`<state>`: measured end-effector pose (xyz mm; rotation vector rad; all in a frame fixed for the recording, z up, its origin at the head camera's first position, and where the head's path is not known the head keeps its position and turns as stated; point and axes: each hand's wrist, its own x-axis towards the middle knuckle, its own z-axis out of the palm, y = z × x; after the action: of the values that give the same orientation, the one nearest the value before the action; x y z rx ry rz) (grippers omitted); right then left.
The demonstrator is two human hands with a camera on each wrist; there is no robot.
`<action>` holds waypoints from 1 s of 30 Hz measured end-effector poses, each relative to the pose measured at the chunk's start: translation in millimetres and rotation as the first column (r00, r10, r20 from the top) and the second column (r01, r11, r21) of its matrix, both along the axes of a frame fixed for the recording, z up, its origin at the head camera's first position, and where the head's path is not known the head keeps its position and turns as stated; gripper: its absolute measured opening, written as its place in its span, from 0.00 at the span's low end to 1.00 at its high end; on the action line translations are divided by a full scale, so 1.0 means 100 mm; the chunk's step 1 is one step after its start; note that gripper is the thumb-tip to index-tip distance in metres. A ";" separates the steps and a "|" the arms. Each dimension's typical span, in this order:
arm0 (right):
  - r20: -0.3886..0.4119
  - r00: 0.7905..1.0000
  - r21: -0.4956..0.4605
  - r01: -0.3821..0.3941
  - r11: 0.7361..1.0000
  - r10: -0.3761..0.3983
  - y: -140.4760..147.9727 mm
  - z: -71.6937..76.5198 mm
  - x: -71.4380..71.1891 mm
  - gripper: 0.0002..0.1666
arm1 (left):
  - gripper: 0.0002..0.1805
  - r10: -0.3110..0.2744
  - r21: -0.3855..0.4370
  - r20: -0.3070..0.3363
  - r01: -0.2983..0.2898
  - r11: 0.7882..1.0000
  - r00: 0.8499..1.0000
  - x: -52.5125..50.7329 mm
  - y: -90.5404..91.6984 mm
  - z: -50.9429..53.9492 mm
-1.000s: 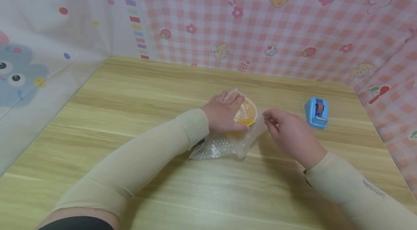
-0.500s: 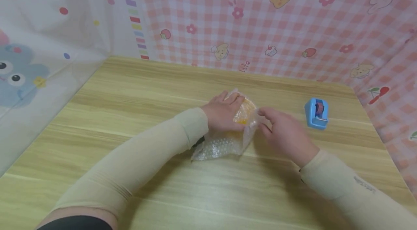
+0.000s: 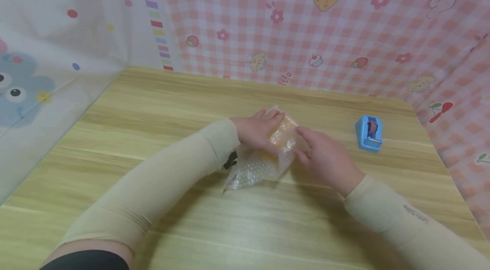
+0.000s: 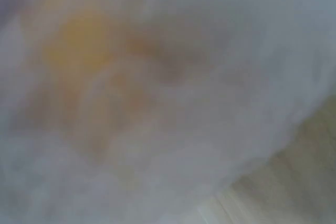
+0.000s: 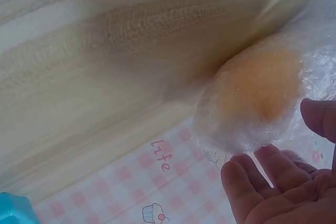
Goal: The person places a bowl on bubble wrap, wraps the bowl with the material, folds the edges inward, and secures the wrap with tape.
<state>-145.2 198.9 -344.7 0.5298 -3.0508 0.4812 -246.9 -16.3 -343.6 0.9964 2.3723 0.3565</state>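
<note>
The right hand [image 3: 329, 157] had moved left with the bubble wrap [image 3: 250, 172], thumb and fingers apart, fingertips touching it. Midway between the worktop [image 3: 164, 104]'s side edges, the left hand [image 3: 256, 129], fingers spread, pressed the wrapped orange-slice-patterned object [image 3: 279, 135].

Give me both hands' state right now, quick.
Left hand: open, resting on the bubble wrap.
Right hand: open, thumb apart from fingers, touching the bubble wrap.

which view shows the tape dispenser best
The head view: there the dispenser shows whole, with nothing in front of it. The right wrist view catches only a blue part at its bottom left corner; the left wrist view, a blur, shows none of it.
</note>
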 end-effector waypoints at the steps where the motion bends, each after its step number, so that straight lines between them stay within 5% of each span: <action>1: -0.005 1.000 0.006 -0.006 1.000 0.006 0.00 -0.01 0.00 0.35 | 0.66 0.000 0.002 0.003 0.000 1.000 1.000 0.00 0.00 0.00; 30: 0.004 0.996 0.004 -0.093 0.996 0.093 -0.13 -0.20 -0.10 0.41 | 0.70 0.025 0.050 0.053 -0.028 0.998 0.998 -0.03 -0.04 0.04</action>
<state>-155.6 185.8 -364.8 0.6743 -3.0424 0.4785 -249.7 -20.7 -339.2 0.9671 2.3418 0.4492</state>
